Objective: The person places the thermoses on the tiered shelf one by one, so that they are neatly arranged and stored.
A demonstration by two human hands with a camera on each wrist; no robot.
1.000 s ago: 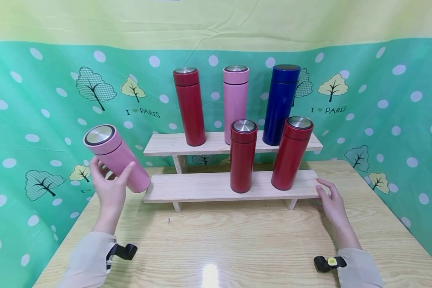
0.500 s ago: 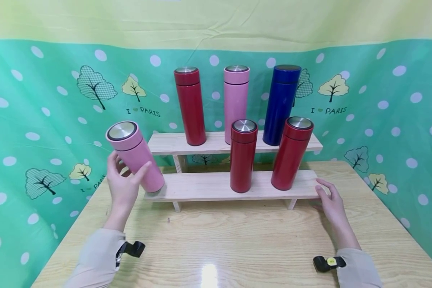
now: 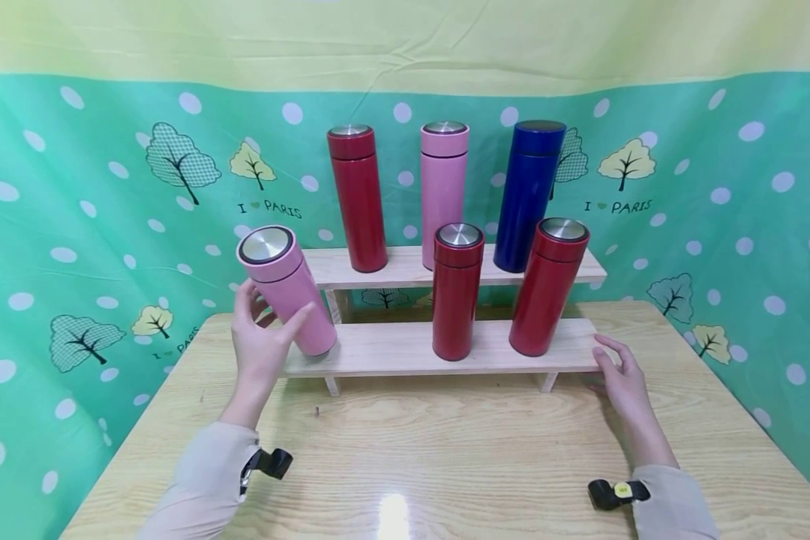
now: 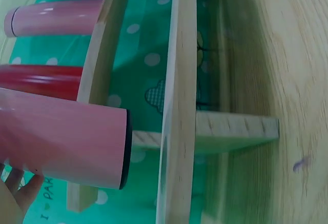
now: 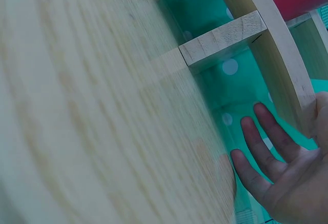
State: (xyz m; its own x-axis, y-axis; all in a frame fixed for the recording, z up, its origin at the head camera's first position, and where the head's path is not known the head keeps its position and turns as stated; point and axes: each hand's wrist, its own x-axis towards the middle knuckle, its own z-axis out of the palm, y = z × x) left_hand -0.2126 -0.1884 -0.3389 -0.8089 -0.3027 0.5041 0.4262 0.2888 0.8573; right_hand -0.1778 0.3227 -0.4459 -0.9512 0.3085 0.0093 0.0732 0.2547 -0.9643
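Observation:
My left hand (image 3: 263, 341) grips a pink thermos bottle (image 3: 293, 296) with a steel-topped lid, tilted with its lid to the left. In the left wrist view, a gap shows between the pink bottle's base (image 4: 102, 147) and the lower shelf board (image 4: 179, 80). My right hand (image 3: 624, 382) touches the right end of the lower wooden shelf (image 3: 385, 349). In the right wrist view, several fingers (image 5: 269, 147) of that hand are spread, fairly straight, beside and below the board. On the lower shelf stand two red thermos bottles, one near the middle (image 3: 457, 300) and one on the right (image 3: 547, 292).
Behind, the upper shelf (image 3: 405, 279) bears a red bottle (image 3: 358, 202), another pink bottle (image 3: 443, 187) and a dark blue bottle (image 3: 528, 202). Both shelves stand on a wooden table (image 3: 445, 450). A green dotted curtain (image 3: 108, 247) hangs behind and along the sides.
My left hand has carried the pink bottle rightward, from beside the lower shelf's left end to over it. The right hand and the other bottles have stayed in place.

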